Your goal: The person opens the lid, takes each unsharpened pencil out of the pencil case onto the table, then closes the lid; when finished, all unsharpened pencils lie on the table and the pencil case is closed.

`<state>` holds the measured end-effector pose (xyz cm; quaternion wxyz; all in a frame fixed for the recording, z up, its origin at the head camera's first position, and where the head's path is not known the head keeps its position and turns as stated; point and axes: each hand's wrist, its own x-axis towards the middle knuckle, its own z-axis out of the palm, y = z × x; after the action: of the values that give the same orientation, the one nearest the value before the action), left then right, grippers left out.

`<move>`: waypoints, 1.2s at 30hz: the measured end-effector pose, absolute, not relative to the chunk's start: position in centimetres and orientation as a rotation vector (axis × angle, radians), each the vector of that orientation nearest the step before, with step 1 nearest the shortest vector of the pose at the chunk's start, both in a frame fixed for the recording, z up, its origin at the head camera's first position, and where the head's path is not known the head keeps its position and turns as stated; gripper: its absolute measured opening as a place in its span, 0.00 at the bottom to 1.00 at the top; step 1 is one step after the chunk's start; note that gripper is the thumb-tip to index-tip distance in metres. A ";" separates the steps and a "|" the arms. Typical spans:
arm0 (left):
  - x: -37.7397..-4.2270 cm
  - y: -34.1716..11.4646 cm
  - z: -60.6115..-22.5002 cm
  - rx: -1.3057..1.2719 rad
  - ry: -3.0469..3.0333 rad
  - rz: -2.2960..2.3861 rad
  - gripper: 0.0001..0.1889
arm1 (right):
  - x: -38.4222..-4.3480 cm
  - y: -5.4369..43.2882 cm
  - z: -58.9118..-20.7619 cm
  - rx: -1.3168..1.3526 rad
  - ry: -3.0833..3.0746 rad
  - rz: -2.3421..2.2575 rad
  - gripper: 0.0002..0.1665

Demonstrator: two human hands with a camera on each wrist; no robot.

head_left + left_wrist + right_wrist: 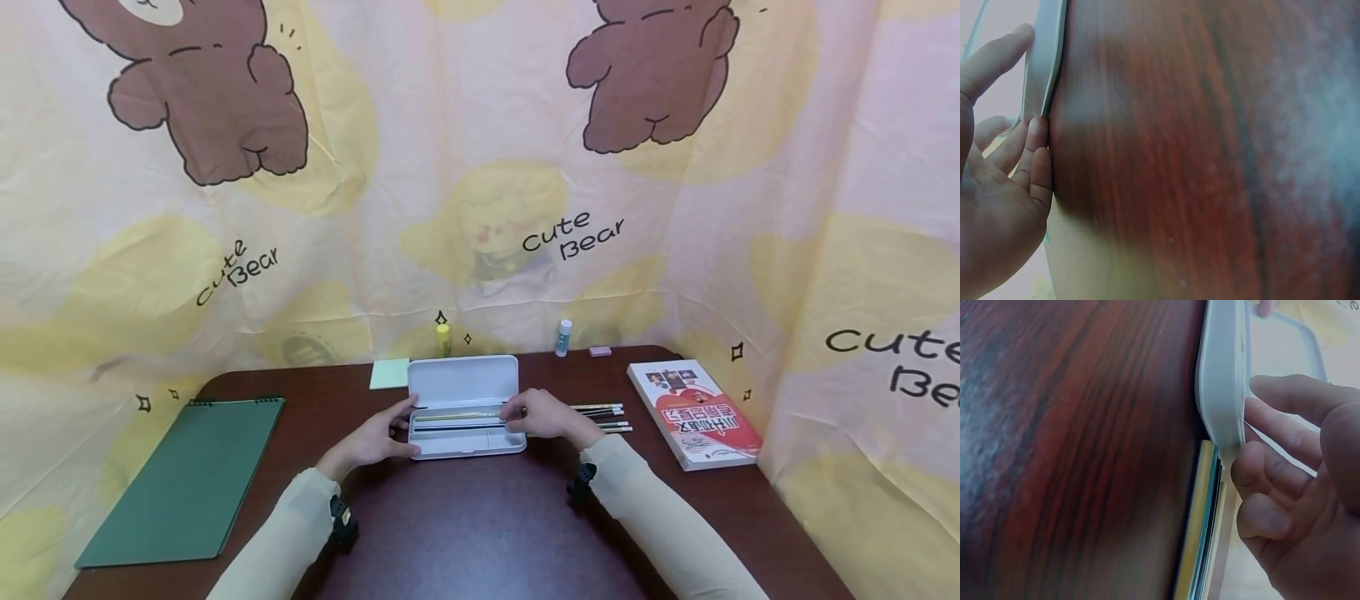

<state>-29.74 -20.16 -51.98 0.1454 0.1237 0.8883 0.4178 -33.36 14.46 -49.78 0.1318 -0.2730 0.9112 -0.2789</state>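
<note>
A white pencil case (pixel 468 443) lies with its lid (pixel 465 382) raised. Inside, a yellowish pencil (pixel 457 416) and a dark pencil (pixel 453 428) lie lengthwise. My left hand (pixel 372 437) grips the case's left end, thumb at the front corner and fingers toward the hinge; the left wrist view shows fingertips against the case wall (pixel 1043 59). Over the right end, my right hand (pixel 546 414) pinches the yellowish pencil's end with curled fingers. From the right wrist, the case wall (pixel 1222 375) hides those fingertips. More pencils (pixel 617 427) lie on the table beyond that hand.
A green spiral pad (pixel 183 479) lies left, a red-and-white book (pixel 697 414) right. Pale sticky notes (pixel 388 374), a yellow highlighter (pixel 443 340), a glue stick (pixel 563 338) and a pink eraser (pixel 600 352) are along the back, before a bear-print curtain (pixel 480 250).
</note>
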 end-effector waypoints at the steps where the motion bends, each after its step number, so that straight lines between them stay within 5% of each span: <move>1: -29.7 -20.2 -52.0 0.358 2.561 1.200 0.52 | -33.4 14.3 -49.8 -0.791 2.651 -0.793 0.11; 36: -29.8 -20.2 -52.2 0.353 2.564 1.202 0.51 | -33.5 13.5 -49.7 -0.725 2.646 -0.794 0.04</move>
<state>-29.83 -20.15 -52.22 0.1435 0.1224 0.8891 0.4170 -33.48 13.47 -49.72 0.1423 -0.2514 0.9169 -0.2753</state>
